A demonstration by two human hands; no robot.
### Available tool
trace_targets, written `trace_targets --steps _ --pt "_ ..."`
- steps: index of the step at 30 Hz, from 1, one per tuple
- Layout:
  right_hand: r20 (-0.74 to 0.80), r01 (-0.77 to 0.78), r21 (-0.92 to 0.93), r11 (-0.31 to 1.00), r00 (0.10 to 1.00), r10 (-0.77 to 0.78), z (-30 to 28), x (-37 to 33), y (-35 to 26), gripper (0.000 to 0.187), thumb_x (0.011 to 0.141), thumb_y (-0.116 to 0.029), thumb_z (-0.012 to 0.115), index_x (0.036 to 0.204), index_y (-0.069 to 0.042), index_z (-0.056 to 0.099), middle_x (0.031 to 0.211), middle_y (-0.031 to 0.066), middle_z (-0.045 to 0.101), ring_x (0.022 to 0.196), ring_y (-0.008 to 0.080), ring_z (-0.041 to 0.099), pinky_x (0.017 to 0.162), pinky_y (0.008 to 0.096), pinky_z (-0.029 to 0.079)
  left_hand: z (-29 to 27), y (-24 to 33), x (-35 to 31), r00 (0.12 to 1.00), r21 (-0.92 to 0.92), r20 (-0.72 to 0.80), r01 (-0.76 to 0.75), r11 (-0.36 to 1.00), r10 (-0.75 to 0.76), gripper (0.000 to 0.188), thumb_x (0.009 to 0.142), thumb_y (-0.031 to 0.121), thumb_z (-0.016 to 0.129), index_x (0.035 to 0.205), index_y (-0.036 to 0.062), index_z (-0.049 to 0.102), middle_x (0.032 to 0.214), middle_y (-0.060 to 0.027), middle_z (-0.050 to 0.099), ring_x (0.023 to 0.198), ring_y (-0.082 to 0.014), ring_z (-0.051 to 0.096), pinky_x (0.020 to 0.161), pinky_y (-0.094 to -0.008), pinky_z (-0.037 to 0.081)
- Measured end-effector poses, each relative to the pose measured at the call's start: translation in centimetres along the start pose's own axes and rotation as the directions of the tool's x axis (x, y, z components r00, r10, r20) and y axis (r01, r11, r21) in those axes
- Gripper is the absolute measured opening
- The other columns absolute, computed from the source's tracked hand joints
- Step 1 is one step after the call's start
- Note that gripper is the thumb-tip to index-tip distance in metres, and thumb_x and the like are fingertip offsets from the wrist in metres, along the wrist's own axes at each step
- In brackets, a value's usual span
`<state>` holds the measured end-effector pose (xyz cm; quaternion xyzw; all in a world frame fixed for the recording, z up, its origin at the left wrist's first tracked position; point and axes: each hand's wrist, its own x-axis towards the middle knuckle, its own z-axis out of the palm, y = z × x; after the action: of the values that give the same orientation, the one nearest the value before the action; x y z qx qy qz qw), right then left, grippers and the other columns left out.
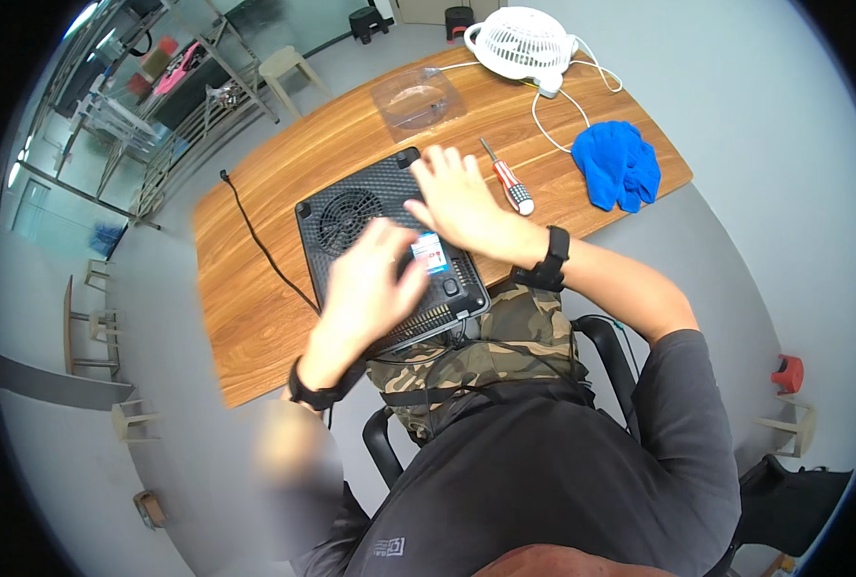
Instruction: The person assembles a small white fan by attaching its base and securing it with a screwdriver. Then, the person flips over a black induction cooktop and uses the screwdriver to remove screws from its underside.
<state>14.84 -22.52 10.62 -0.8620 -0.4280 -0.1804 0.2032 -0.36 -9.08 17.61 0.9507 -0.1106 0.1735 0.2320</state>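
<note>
A black appliance [382, 197], which looks like an induction cooker turned bottom up, lies at the table's near edge. Its underside shows a round fan vent [347, 219], corner feet and a blue-and-white sticker [431, 254]. Over the near left part of it is my left hand [365, 287], slightly blurred, thumb and fingers apart with nothing seen in them. My right hand [455, 197] reaches across its right side, fingers stretched out, nothing held; whether the palm presses on the casing I cannot tell. Right of that hand lies a screwdriver [509, 186] with a red, white and black handle.
A black cord [260, 238] runs along the table's left part. Toward the back are a clear plastic sheet [418, 101] and a white fan [524, 43] with its cable. A blue cloth [616, 165] sits at the right end of the wooden table [245, 327].
</note>
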Motion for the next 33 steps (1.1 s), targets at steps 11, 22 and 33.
trace_targets --steps 11,22,33 --pt "0.071 0.390 -0.233 0.891 0.920 -0.384 2.3 0.6 -5.8 0.049 0.090 -0.045 0.072 0.118 -0.006 0.060 0.120 0.0106 0.051 0.108 0.0256 0.047 0.086 0.0388 0.038 2.7 6.2 5.9 0.843 -0.051 0.416 -0.351 0.935 0.340 0.069 0.075 0.051 0.087 0.122 0.0046 0.066 0.106 -0.0142 0.067 0.087 -0.0384 0.073 0.082 -0.0454 0.056" --pt "0.134 0.329 -0.113 0.937 0.940 -0.314 2.2 -0.1 -6.0 0.049 0.091 -0.043 0.071 0.119 -0.005 0.060 0.124 0.0122 0.050 0.111 0.0273 0.047 0.088 0.0410 0.038 3.4 5.0 5.4 0.855 -0.087 0.430 -0.282 0.956 0.291 0.062 0.070 0.040 0.086 0.117 0.0023 0.069 0.098 -0.0152 0.073 0.091 -0.0372 0.072 0.087 -0.0446 0.056" --pt "0.048 0.135 0.280 0.950 0.987 -0.155 2.3 -1.3 -6.6 0.045 0.088 -0.034 0.077 0.112 0.000 0.059 0.117 0.0168 0.050 0.108 0.0337 0.047 0.089 0.0438 0.040 4.0 4.4 4.6 0.863 -0.092 0.391 -0.310 0.946 0.321 0.063 0.065 0.037 0.088 0.114 0.0036 0.067 0.099 -0.0148 0.070 0.095 -0.0360 0.071 0.088 -0.0458 0.056"
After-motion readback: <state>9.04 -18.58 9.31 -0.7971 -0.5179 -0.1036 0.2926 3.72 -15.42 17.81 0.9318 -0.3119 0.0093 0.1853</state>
